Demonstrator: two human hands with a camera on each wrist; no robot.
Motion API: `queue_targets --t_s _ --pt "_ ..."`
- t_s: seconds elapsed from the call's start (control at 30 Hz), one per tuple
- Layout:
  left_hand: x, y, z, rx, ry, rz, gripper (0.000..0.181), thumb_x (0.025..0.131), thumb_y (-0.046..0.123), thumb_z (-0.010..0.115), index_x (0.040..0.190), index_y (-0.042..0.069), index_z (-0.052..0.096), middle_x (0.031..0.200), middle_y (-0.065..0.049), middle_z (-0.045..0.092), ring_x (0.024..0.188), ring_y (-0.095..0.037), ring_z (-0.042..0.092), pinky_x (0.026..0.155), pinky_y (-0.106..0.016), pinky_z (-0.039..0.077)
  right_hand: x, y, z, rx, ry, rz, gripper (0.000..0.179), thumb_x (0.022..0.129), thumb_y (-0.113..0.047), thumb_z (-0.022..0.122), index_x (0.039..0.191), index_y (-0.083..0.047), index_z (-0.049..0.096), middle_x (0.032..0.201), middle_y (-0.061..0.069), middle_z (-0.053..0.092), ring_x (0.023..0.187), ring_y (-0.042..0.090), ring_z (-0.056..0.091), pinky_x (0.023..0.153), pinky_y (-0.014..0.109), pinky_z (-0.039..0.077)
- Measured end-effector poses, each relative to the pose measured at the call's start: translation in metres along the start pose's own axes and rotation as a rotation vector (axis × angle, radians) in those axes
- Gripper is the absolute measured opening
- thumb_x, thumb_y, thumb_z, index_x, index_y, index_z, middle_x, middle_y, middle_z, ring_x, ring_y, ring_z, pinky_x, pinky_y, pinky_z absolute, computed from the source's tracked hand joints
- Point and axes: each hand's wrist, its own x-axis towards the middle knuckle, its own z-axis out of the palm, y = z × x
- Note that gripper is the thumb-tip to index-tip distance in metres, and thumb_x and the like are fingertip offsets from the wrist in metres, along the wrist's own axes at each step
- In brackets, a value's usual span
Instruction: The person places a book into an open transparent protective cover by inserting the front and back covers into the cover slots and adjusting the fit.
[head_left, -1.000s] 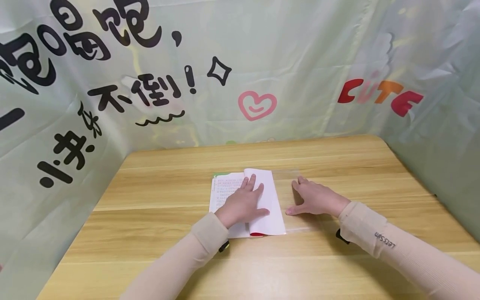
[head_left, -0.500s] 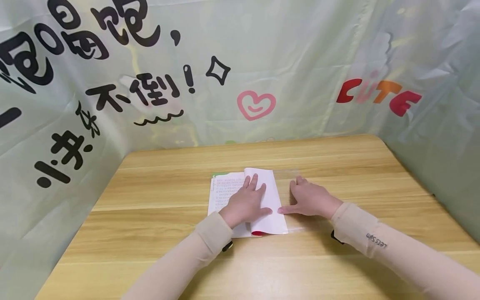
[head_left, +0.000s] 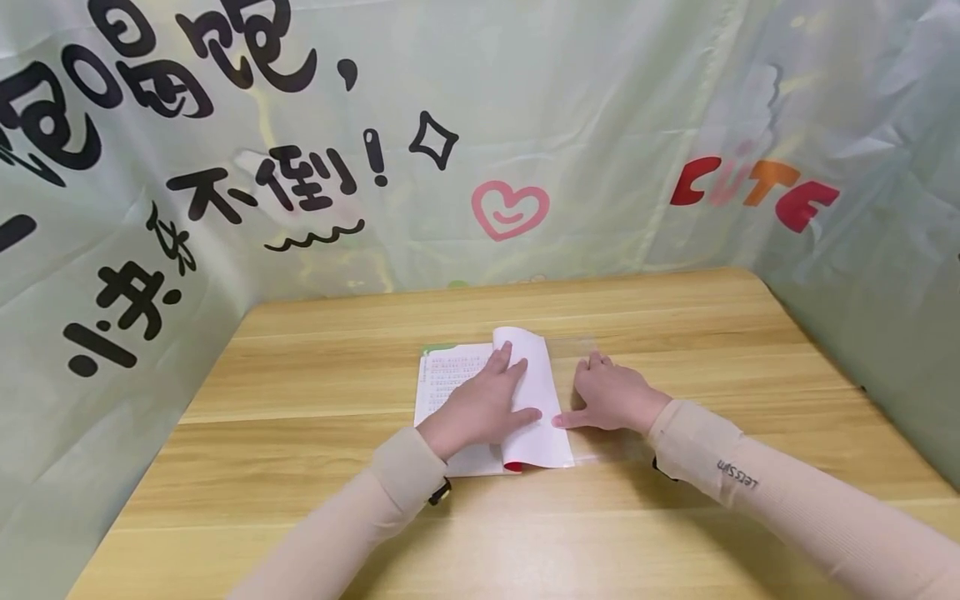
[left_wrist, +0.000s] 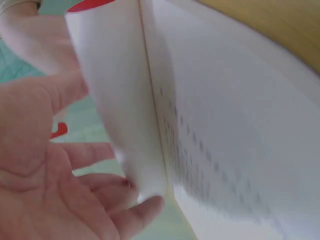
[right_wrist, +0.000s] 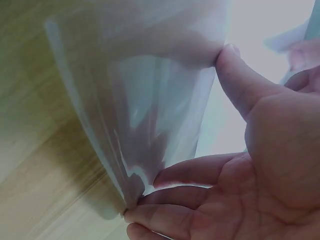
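Observation:
A booklet (head_left: 450, 379) with printed text lies open on the table, a corner of green showing at its top left. Over its right part stands a curved white leaf (head_left: 543, 442) with red on its underside. My left hand (head_left: 480, 408) rests on that leaf, fingers spread and fairly straight; in the left wrist view the fingertips touch its edge. To the right, my right hand (head_left: 615, 400) holds a clear plastic book cover (right_wrist: 160, 85) between thumb and curled fingers. The film buckles there, and the thumb is at the edge of the white leaf.
The wooden table (head_left: 300, 358) extends around the booklet on all sides. A pale fabric backdrop (head_left: 600, 167) with black lettering, a pink heart and the word CUTE hangs behind it and along both sides.
My right hand has moved left, its fingers curling more and its thumb coming to the leaf's edge. The white leaf's top has risen slightly. My left hand has shifted only a little.

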Motion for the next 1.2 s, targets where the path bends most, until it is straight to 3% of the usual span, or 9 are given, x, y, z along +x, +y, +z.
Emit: queue_targets --t_s 0.13,0.3,0.4,0.93,1.2 --pt "-0.010 -0.019 -0.010 -0.067 -0.047 0.080 0.085 0.105 0.042 0.069 0.170 0.006 0.028 0.181 -0.016 0.012 0.164 -0.033 0.031 0.129 -0.048 0.040 0.000 0.000 0.000 -0.004 -0.007 -0.001 0.110 0.091 -0.064 0.077 0.145 0.026 0.045 0.151 0.052 0.042 0.144 0.062 0.047 0.108 0.066 0.054" --pt "-0.022 -0.044 -0.017 -0.139 -0.144 0.180 0.090 0.106 0.041 0.067 0.172 0.005 0.018 0.182 -0.011 0.007 0.169 -0.027 0.016 0.137 -0.044 0.023 0.001 0.000 0.001 -0.013 -0.011 -0.008 0.109 0.093 -0.064 0.075 0.145 0.026 0.045 0.151 0.052 0.042 0.144 0.062 0.047 0.111 0.066 0.052" --pt "-0.025 -0.051 -0.015 -0.168 -0.152 0.208 0.092 0.106 0.042 0.068 0.172 0.006 0.015 0.182 -0.009 0.006 0.169 -0.025 0.013 0.138 -0.044 0.020 0.001 0.000 0.001 -0.017 -0.017 -0.010 0.108 0.093 -0.064 0.075 0.145 0.027 0.045 0.151 0.053 0.042 0.144 0.063 0.047 0.112 0.066 0.051" --pt "-0.022 -0.055 -0.010 -0.172 -0.132 0.243 0.091 0.106 0.047 0.065 0.173 0.009 0.016 0.182 -0.008 0.008 0.169 -0.024 0.013 0.137 -0.045 0.020 -0.002 0.009 -0.003 0.028 -0.063 -0.055 0.113 0.096 -0.069 0.067 0.152 0.025 0.038 0.157 0.053 0.031 0.149 0.064 0.039 0.122 0.067 0.041" --pt "-0.021 -0.050 -0.009 -0.156 -0.142 0.212 0.092 0.106 0.050 0.065 0.173 0.011 0.015 0.182 -0.008 0.006 0.169 -0.025 0.013 0.137 -0.044 0.020 -0.005 0.011 -0.006 0.064 -0.078 -0.058 0.113 0.097 -0.070 0.065 0.154 0.023 0.036 0.159 0.051 0.030 0.151 0.063 0.036 0.123 0.067 0.038"
